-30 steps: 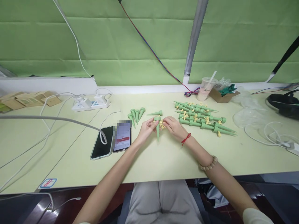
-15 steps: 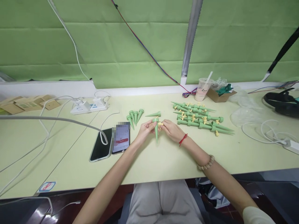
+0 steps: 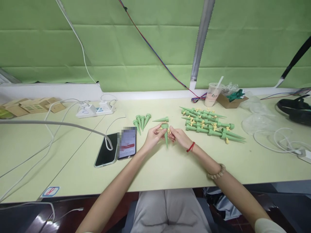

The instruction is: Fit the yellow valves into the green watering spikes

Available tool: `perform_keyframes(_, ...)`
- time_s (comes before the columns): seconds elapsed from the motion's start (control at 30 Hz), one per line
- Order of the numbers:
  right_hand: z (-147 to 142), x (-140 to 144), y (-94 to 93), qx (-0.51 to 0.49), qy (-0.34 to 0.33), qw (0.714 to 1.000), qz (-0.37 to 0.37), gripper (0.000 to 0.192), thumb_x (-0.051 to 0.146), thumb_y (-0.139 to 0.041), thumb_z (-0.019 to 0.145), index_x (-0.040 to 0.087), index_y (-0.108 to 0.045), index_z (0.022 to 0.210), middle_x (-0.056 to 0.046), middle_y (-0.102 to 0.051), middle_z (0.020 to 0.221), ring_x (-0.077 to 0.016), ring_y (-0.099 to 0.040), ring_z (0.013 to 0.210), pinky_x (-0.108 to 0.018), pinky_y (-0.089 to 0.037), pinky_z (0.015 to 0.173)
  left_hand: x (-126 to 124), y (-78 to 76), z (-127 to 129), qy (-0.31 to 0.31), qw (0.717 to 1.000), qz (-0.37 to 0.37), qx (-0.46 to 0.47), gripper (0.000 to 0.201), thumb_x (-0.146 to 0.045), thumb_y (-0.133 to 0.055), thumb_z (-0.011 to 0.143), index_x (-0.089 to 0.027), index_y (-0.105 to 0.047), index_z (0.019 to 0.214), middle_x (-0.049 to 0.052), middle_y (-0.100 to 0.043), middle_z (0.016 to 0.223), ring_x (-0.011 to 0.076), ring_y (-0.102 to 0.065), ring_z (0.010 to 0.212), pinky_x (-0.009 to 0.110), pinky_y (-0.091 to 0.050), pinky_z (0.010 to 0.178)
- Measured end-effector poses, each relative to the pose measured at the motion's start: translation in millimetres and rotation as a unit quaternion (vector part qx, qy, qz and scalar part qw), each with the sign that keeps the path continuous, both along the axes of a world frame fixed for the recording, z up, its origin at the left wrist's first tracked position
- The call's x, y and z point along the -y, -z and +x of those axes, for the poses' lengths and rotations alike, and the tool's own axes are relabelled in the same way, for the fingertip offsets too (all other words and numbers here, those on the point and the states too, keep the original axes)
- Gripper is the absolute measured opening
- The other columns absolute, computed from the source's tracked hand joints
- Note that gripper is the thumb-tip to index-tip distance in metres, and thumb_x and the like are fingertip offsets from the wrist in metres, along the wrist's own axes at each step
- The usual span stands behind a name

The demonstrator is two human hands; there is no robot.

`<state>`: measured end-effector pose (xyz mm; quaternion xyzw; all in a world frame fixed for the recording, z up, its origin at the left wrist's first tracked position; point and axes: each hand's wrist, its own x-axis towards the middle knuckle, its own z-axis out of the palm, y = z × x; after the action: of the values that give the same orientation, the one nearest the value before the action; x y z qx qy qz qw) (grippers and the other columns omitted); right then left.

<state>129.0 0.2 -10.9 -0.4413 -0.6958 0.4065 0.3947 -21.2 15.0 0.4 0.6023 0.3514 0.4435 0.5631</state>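
Head view: both hands meet over the middle of the table (image 3: 170,168), just in front of the person. The left hand (image 3: 152,136) pinches the wide top end of a green cone spike (image 3: 166,135) that hangs point down, its tip close to the table, while the right hand (image 3: 179,136) closes its fingertips on a small yellow fitting (image 3: 168,131) at the spike's collar. The step in hand looks like seating that yellow piece into the side of the spike; the next move would call for a steady grip from the left hand and a straight push or twist from the right, kept in line with the socket so that the little part does not slip away. A pile of finished spikes (image 3: 209,124) with yellow fittings lies to the right, well apart from the hands; four bare green cones (image 3: 141,121) and a single lying cone (image 3: 161,119) wait just beyond the hands, and two phones (image 3: 116,147) lie to the left. Against half a second ago, the hands have drawn closer together, and the yellow piece that stuck out sideways is now largely hidden between the fingertips; the spike stays upright.
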Motion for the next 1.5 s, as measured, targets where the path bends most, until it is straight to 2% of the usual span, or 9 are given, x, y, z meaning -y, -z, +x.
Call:
perform_keyframes(0.17, 16.4, -6.1, -5.9, 0.166, 0.019, 0.96, 0.226, 0.029, 0.041, -0.033, 0.091, 0.018, -0.048, 0.082, -0.003, -0.053, 0.077, -0.0149, -0.049, 0.072, -0.027, -0.04, 0.067, -2.7, 0.1, -5.1, 0.016, 0.998, -0.062, 0.002, 0.038, -0.045, -0.064, 0.07, -0.01, -0.063, 0.085, 0.005, -0.063, 0.063, 0.0123, -0.058, 0.058, 0.021, -0.043, 0.052)
perform_keyframes(0.3, 16.6, -8.7, 1.2, 0.248, 0.011, 0.923, 0.293, 0.033, 0.033, -0.024, 0.094, 0.019, -0.048, 0.076, -0.006, -0.053, 0.075, -0.0185, -0.049, 0.077, -0.03, -0.04, 0.072, 1.5, 1.9, -2.8, 0.02, 0.997, -0.075, 0.005, 0.036, -0.045, -0.063, 0.07, -0.01, -0.062, 0.079, 0.006, -0.062, 0.064, 0.0123, -0.057, 0.058, 0.021, -0.044, 0.052)
perform_keyframes(0.5, 2.6, -4.1, 13.3, 0.135, 0.04, 0.963, 0.228, 0.037, 0.033, -0.022, 0.094, 0.02, -0.044, 0.067, -0.003, -0.05, 0.067, -0.0155, -0.048, 0.067, -0.029, -0.04, 0.069, 5.7, 0.4, 0.2, -0.019, 0.999, -0.012, -0.047, 0.047, -0.048, -0.062, 0.07, -0.007, -0.062, 0.092, 0.004, -0.06, 0.057, 0.0106, -0.052, 0.049, 0.021, -0.042, 0.048)
perform_keyframes(0.63, -4.4, -5.1, 18.3, 0.025, 0.042, 0.997, 0.055, 0.043, 0.049, -0.026, 0.089, 0.02, -0.045, 0.065, 0.001, -0.043, 0.057, -0.0135, -0.043, 0.055, -0.029, -0.039, 0.06, 3.7, 2.3, -1.2, -0.021, 0.996, 0.026, -0.081, 0.052, -0.043, -0.061, 0.071, -0.007, -0.058, 0.109, 0.0, -0.057, 0.055, 0.0093, -0.049, 0.048, 0.02, -0.039, 0.047)
perform_keyframes(0.77, -7.6, -7.0, 18.5, -0.111, 0.002, 0.99, -0.084, 0.048, 0.062, -0.026, 0.083, 0.02, -0.045, 0.07, 0.004, -0.038, 0.056, -0.0113, -0.037, 0.048, -0.028, -0.04, 0.053, 3.8, 0.6, -0.3, -0.027, 0.994, 0.061, -0.085, 0.048, -0.038, -0.062, 0.071, -0.011, -0.059, 0.11, -0.002, -0.056, 0.057, 0.0089, -0.05, 0.052, 0.019, -0.039, 0.052)
perform_keyframes(1.0, 2.0, -1.8, 4.1, 0.04, 0.009, 0.99, 0.135, 0.044, 0.052, -0.03, 0.088, 0.019, -0.048, 0.065, 0.001, -0.05, 0.063, -0.0119, -0.045, 0.06, -0.026, -0.036, 0.066, 1.3, 1.5, 2.0, 0.018, 0.999, -0.027, -0.027, 0.043, -0.047, -0.061, 0.072, -0.009, -0.064, 0.09, 0.004, -0.059, 0.062, 0.0115, -0.054, 0.057, 0.021, -0.042, 0.053)
perform_keyframes(1.23, -4.4, -4.9, 6.3, -0.039, 0.053, 0.998, -0.011, 0.059, 0.061, -0.019, 0.087, 0.018, -0.047, 0.057, 0.003, -0.042, 0.047, -0.0105, -0.04, 0.044, -0.025, -0.035, 0.049, -8.6, 5.6, -4.5, 0.035, 0.999, 0.014, -0.023, 0.048, -0.047, -0.062, 0.071, -0.012, -0.059, 0.104, 0.005, -0.063, 0.068, 0.0152, -0.059, 0.064, 0.025, -0.044, 0.062)
perform_keyframes(1.33, 10.2, -12.0, 3.5, 0.047, 0.105, 0.993, 0.033, 0.056, 0.056, -0.023, 0.088, 0.017, -0.061, 0.075, 0.0, -0.057, 0.057, -0.0113, -0.049, 0.049, -0.025, -0.038, 0.054, -15.3, 4.2, -12.2, -0.035, 0.999, 0.002, 0.028, 0.041, -0.049, -0.059, 0.073, -0.014, -0.058, 0.095, 0.005, -0.063, 0.07, 0.016, -0.059, 0.066, 0.027, -0.045, 0.061)
perform_keyframes(1.5, 33.8, -19.3, 9.1, 0.214, 0.155, 0.957, 0.118, 0.03, 0.044, -0.06, 0.074, 0.021, -0.067, 0.091, -0.003, -0.066, 0.086, -0.0113, -0.055, 0.059, -0.025, -0.04, 0.058, -20.0, 4.8, -15.5, -0.089, 0.992, -0.006, 0.087, 0.037, -0.049, -0.058, 0.075, -0.017, -0.055, 0.092, 0.004, -0.062, 0.071, 0.0164, -0.059, 0.071, 0.028, -0.045, 0.068)
